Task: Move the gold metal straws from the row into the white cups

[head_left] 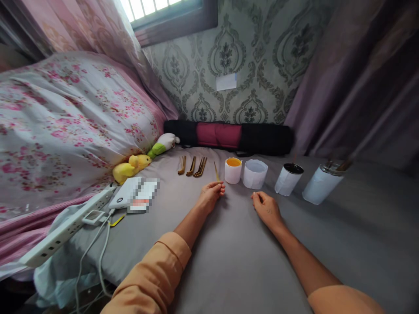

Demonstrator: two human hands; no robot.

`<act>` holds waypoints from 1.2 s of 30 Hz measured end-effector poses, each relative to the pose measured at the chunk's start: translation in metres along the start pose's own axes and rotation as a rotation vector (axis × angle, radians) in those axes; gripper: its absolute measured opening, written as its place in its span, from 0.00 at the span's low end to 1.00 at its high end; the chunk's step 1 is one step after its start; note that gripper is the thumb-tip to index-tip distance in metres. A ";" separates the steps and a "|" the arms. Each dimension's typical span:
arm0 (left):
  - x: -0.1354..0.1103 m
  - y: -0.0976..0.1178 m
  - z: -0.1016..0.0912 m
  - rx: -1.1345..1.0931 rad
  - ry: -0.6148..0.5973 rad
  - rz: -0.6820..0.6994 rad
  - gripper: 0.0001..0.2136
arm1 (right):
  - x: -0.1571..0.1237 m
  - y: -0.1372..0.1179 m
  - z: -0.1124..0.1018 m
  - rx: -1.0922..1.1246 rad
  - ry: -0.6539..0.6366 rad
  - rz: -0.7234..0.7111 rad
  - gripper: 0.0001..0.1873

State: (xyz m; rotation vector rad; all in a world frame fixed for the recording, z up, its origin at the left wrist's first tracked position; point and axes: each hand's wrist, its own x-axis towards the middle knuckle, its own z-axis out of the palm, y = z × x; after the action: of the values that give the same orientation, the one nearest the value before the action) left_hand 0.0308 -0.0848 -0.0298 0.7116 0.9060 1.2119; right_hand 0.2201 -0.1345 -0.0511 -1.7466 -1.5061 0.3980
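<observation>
My left hand [212, 195] is closed in a pinch around the lower end of a thin, gold-coloured pointed stick [216, 171], which stands nearly upright. Just right of the stick is a white-wrapped cup [232, 174] with an orange-yellow inside. Beside that cup stands a wider white-wrapped cup [254, 179]. My right hand [266, 208] rests in front of the wider cup, its fingers curled together and nothing showing in them. Beyond my left hand lie small groups of bent golden-brown sticks [199, 167], whose kind I cannot make out.
A white-wrapped can [288, 184] and a taller wrapped jar [321, 187] with thin sticks stand to the right. A black and maroon roll [225, 136] lies by the wall. Left are plush toys [132, 168], a white power bank [126, 194], a power strip [70, 229] and cables.
</observation>
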 end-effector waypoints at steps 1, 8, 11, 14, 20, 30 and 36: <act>-0.001 -0.002 0.001 -0.001 -0.004 0.005 0.04 | 0.000 0.000 0.000 0.002 -0.004 0.000 0.19; -0.008 -0.014 0.003 -0.003 -0.025 0.048 0.05 | -0.001 -0.001 -0.001 -0.004 -0.005 0.001 0.19; -0.012 -0.017 0.004 0.026 -0.023 0.076 0.06 | -0.001 -0.002 -0.001 -0.010 -0.008 0.004 0.19; -0.016 -0.018 0.005 0.062 -0.027 0.121 0.09 | -0.001 -0.001 0.000 0.001 -0.005 -0.014 0.19; -0.022 -0.017 0.006 0.158 -0.003 0.217 0.12 | -0.001 -0.002 0.000 0.009 -0.006 -0.014 0.18; -0.023 -0.018 0.002 0.448 0.008 0.418 0.13 | -0.003 -0.006 -0.001 0.094 -0.044 -0.009 0.18; -0.023 -0.021 -0.002 0.686 -0.021 0.639 0.12 | -0.003 -0.007 -0.002 0.125 -0.049 -0.025 0.17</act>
State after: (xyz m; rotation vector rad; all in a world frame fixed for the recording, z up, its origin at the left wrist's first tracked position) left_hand 0.0361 -0.1119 -0.0440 1.6530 1.1299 1.4370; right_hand 0.2158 -0.1378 -0.0460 -1.6295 -1.5027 0.5145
